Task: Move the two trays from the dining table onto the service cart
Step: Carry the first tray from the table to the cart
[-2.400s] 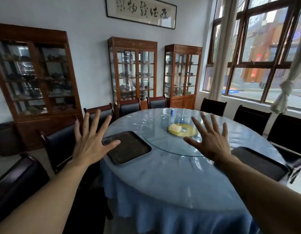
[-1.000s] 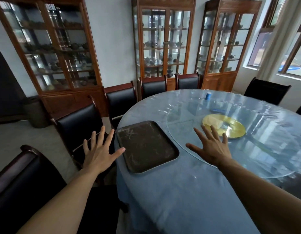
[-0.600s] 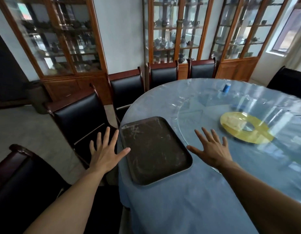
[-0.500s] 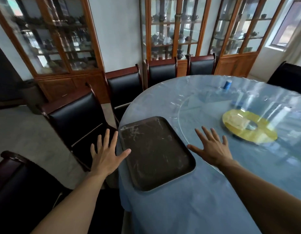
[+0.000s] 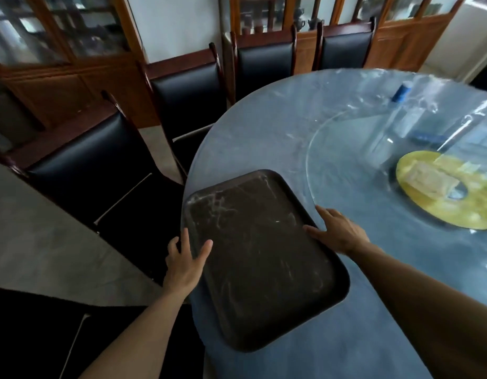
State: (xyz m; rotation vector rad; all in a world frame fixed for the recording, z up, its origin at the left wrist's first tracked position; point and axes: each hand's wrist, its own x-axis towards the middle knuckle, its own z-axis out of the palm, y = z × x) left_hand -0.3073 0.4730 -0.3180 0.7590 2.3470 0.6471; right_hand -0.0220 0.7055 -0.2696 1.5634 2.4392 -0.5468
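both hands [image 5: 183, 265] [image 5: 336, 233] grip scuffed dark rounded-rectangle tray [image 5: 261, 258].

The room is dim, lit by soft daylight that enters from about 2 o'clock, where the pale wall [image 5: 455, 36] is brightest. That light lays a broad milky glare over the plastic cover of the table [image 5: 264, 127] and streaked reflections on the glass turntable [image 5: 359, 138] toward 3 o'clock. The tray [image 5: 261, 258] shows faint whitish sheen on its scuffed surface. The chairs [image 5: 100, 170] at 9 o'clock sink into near-black shadow, as does the corner at 7 o'clock. The whole frame is softened by motion blur, strongest on the cabinets [image 5: 59, 28] along the top and the yellow plate [image 5: 450, 192]. Wide-angle distortion bows the edges and stretches both forearms.
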